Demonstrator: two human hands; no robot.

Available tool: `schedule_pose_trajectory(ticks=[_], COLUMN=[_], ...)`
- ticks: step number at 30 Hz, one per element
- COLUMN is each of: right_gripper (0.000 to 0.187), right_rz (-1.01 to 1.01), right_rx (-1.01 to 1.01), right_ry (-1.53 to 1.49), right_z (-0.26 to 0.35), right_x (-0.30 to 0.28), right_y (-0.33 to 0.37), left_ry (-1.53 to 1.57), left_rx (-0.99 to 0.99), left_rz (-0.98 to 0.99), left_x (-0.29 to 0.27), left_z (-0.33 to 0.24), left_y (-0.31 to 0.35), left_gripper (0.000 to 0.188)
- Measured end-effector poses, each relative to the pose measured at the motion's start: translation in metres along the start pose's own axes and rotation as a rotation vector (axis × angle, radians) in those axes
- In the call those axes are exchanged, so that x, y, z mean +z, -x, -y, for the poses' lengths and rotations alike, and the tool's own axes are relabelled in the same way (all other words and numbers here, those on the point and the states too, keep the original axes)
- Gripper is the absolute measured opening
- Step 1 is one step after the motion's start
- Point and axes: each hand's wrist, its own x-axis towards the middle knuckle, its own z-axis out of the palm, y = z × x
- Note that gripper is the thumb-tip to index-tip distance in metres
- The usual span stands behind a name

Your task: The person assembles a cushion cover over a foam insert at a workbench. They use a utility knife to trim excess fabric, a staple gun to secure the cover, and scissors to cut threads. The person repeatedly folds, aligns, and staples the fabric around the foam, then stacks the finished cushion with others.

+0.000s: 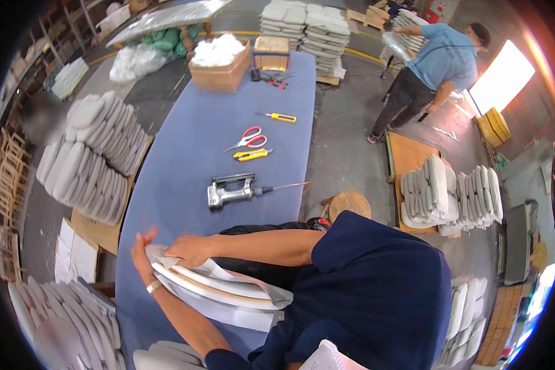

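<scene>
Here's your right hand (190, 250), fingers curled down on the pale grey fabric (211, 271) at the far end of the curved white padded panel (219, 288), pinching a fold! Your left hand (143, 251), watch at the wrist, is half open at that same end, fingers blurred; can't tell if it grips. The panel sits before your torso over the blue-covered table (185, 160), the silver staple gun (231, 193) lying beyond your right forearm.
</scene>
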Motion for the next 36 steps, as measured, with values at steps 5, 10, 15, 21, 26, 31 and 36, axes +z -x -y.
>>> schedule_pose_trajectory(ticks=[5,10,15,21,26,31,36], right_gripper=[0.03,0.035,0.03,0.029,0.027,0.037,0.042], right_rz=[0.038,0.213,0.219,0.254,0.252,0.196,0.219], right_rx=[0.151,0.104,0.028,0.163,0.244,0.293,0.258], right_ry=[-0.005,0.093,0.0,-0.215,-0.446,-0.661,-0.685], right_z=[-0.005,0.047,0.012,-0.027,-0.044,-0.043,-0.037], right_x=[0.001,0.021,0.08,0.07,0.068,0.087,0.097], right_y=[-0.001,-0.039,-0.039,-0.044,-0.047,-0.057,-0.06], left_ry=[0.091,0.337,0.346,0.097,-0.06,-0.267,-0.407], left_rx=[-0.131,0.064,0.061,-0.088,0.023,-0.064,-0.163], left_rz=[-0.243,-0.453,-0.671,-0.615,-0.549,-0.543,-0.549], left_x=[0.021,0.007,0.022,0.016,0.006,0.016,0.015], left_z=[0.014,0.067,0.072,0.057,0.053,0.008,-0.009], left_y=[0.04,0.115,0.151,0.145,0.138,0.162,0.167], left_gripper=[0.043,0.034,0.042,0.038,0.032,0.052,0.059])
